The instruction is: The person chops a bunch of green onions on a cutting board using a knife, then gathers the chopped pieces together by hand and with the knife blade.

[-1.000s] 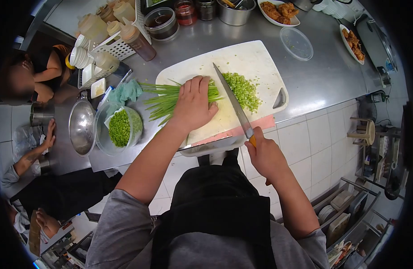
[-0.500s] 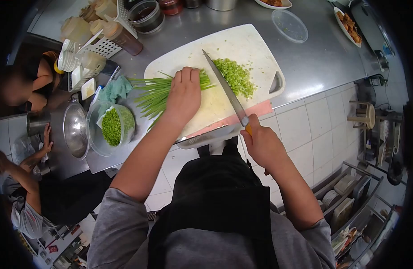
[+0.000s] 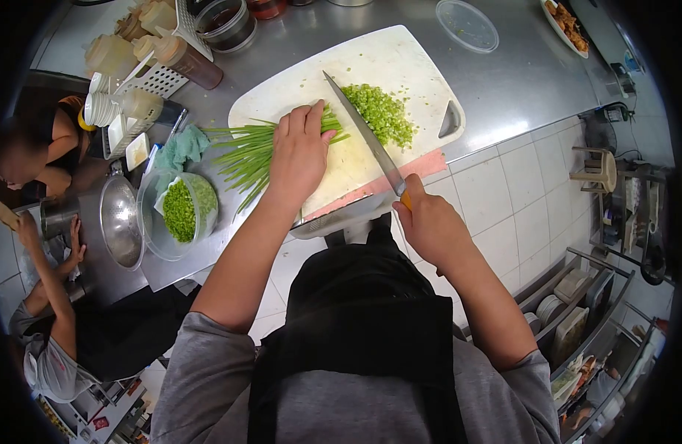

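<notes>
A bunch of long green onions [image 3: 246, 154] lies across the left part of a white cutting board [image 3: 289, 90], its loose ends hanging over the board's edge. My left hand [image 3: 298, 154] is closed over the bunch near its cut end, thumb showing on the right side. In my right hand [image 3: 434, 228] is a kitchen knife [image 3: 365, 133] with an orange handle. Its blade slants over the board, between the bunch and a pile of chopped green onions [image 3: 378, 115]. Part of the bunch is hidden under my left hand.
Left of the board stand a clear plastic tub [image 3: 180, 212] of chopped greens, a metal colander [image 3: 122, 222] and a teal cloth [image 3: 183, 154]. Behind are sauce bottles [image 3: 189, 63] and a clear lid [image 3: 467, 26]. A co-worker's arms [image 3: 56, 277] are at far left.
The view has shifted a little, moving the board slightly up and left. My left thumb now shows beside the bunch. At far left, a co-worker's hand has moved and a light-coloured handle shows in it.
</notes>
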`<action>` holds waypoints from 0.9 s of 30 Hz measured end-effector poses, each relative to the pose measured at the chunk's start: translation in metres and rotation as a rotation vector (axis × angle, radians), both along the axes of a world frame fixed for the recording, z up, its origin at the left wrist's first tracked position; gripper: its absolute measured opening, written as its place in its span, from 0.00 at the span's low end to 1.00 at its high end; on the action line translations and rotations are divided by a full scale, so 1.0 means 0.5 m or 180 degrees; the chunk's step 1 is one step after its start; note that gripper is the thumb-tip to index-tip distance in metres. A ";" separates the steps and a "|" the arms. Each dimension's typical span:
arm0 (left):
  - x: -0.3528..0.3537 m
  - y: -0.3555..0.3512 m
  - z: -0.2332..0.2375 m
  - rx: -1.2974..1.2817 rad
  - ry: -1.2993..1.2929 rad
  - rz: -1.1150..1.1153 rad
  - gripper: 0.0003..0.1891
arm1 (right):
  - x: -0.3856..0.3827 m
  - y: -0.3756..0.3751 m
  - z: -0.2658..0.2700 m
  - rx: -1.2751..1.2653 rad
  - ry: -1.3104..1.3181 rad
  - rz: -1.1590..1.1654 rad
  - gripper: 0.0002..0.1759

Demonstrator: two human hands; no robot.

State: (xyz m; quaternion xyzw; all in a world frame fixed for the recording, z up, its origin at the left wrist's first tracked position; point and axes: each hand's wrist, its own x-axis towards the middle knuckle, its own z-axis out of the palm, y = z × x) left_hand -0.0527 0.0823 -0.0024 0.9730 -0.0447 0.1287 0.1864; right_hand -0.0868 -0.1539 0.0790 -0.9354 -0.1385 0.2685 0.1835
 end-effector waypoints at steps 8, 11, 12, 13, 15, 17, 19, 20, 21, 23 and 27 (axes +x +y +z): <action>0.001 0.020 0.016 -0.0091 0.0105 -0.0308 0.36 | -0.001 0.007 0.001 -0.0078 0.0052 -0.0007 0.16; 0.009 0.020 0.019 -0.0078 0.0373 -0.0293 0.34 | -0.002 0.005 -0.001 -0.0040 0.0028 -0.0021 0.16; 0.010 0.015 0.024 0.0040 0.0434 -0.0190 0.33 | -0.002 0.005 -0.001 -0.0014 0.0001 -0.0017 0.17; 0.009 0.009 0.026 0.0159 0.0500 -0.0089 0.31 | -0.001 0.005 -0.001 -0.0015 0.0004 -0.0022 0.17; 0.001 -0.001 0.015 0.0218 0.0367 -0.0013 0.29 | -0.001 0.006 -0.001 -0.0068 0.0014 0.0002 0.17; -0.006 -0.010 0.008 0.0274 0.0221 0.0059 0.27 | -0.004 0.007 -0.001 -0.0060 0.0005 -0.0004 0.17; -0.017 -0.020 0.012 0.0233 -0.0081 0.0003 0.26 | -0.004 0.007 -0.001 -0.0057 -0.0015 0.0006 0.17; -0.021 -0.023 0.013 0.0234 -0.0086 0.0006 0.26 | -0.005 0.007 -0.002 -0.0068 -0.0034 0.0018 0.17; -0.025 -0.025 0.015 0.0209 -0.0133 -0.0007 0.27 | -0.005 0.008 -0.003 -0.0075 -0.0054 0.0029 0.17; -0.026 -0.022 0.015 0.0191 -0.0186 -0.0022 0.28 | -0.006 0.013 -0.003 -0.0087 -0.0069 0.0026 0.16; -0.022 -0.019 0.000 -0.0221 -0.0260 0.0178 0.23 | -0.019 0.031 0.000 -0.0143 -0.0127 0.0006 0.16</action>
